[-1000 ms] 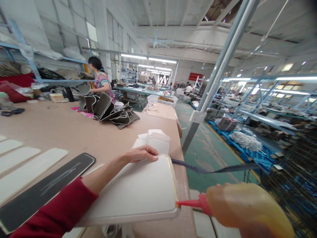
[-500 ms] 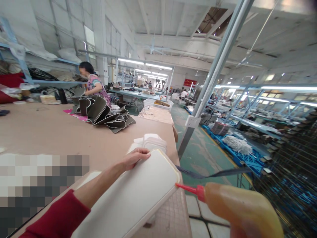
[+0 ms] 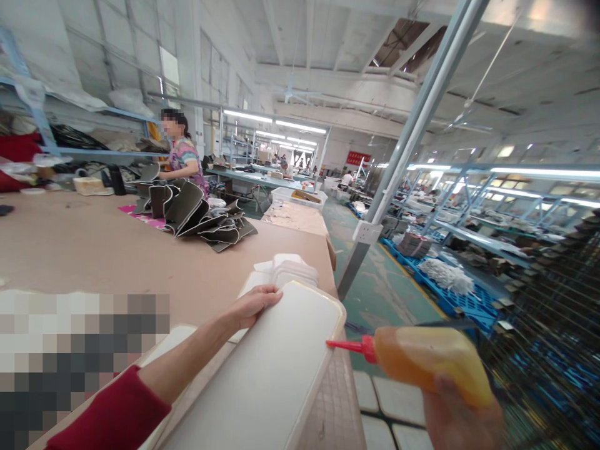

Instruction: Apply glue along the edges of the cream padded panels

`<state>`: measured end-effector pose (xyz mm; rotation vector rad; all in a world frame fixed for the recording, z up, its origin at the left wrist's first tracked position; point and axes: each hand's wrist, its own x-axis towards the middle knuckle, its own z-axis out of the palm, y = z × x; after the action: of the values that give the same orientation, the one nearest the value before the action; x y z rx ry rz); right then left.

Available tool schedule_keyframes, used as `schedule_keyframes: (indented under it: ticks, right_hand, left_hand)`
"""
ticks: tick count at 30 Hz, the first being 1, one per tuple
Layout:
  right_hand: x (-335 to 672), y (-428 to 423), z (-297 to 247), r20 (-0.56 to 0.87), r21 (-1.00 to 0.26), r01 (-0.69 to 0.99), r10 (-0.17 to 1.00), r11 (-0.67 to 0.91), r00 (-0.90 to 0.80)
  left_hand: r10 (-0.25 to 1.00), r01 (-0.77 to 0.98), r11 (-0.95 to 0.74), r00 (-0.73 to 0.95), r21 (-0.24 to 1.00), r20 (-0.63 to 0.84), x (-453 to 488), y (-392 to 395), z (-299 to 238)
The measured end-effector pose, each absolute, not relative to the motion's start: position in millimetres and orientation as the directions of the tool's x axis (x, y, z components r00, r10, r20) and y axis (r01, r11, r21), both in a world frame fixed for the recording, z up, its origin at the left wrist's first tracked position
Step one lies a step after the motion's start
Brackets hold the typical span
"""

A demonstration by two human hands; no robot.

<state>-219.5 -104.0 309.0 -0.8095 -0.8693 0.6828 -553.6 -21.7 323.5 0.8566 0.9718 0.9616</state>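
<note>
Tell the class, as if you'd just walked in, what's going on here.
A person's left hand holds the edge of a white panel over a table. The right hand grips a bottle of amber liquid, its red nozzle at or very near the panel's right edge. More white pieces lie just beyond. Farther off, a co-worker is beside a heap of dark, pale-edged pieces.

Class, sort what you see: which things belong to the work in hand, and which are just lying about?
In use:
white panel, held by the left hand
amber bottle in the right hand, red nozzle at the panel's edge

Apparently just lying about:
heaped dark pieces
black cylinder
</note>
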Motion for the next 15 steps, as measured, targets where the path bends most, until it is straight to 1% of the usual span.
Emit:
schedule_keyframes:
  ticks: [4, 6, 8, 12, 15]
  right_hand:
    - [-218.5, -98.6, 306.8, 0.421, -0.829, -0.212, 0.828, 0.517, 0.371]
    - [-219.0, -97.5, 304.5, 0.411, -0.838, -0.217, 0.84, 0.501, 0.355]
    - [-222.0, -97.2, 306.5, 0.384, -0.849, -0.225, 0.851, 0.478, 0.359]
    - [-232.7, -96.1, 323.8, 0.341, -0.848, -0.242, 0.836, 0.47, 0.43]
    - [-238.3, -92.2, 337.7, 0.367, -0.853, -0.174, 0.802, 0.492, 0.471]
  left_hand:
    - [0.92, -0.257, 0.357, 0.261, 0.898, -0.291, -557.0, -21.7, 320.9]
    - [0.914, -0.252, 0.369, 0.273, 0.895, -0.3, -558.9, -21.3, 317.8]
    - [0.91, -0.254, 0.375, 0.284, 0.891, -0.302, -560.9, -20.8, 313.6]
    - [0.908, -0.27, 0.38, 0.293, 0.885, -0.3, -564.8, -21.2, 306.3]
    - [0.909, -0.282, 0.381, 0.288, 0.88, -0.301, -567.1, -23.3, 303.3]
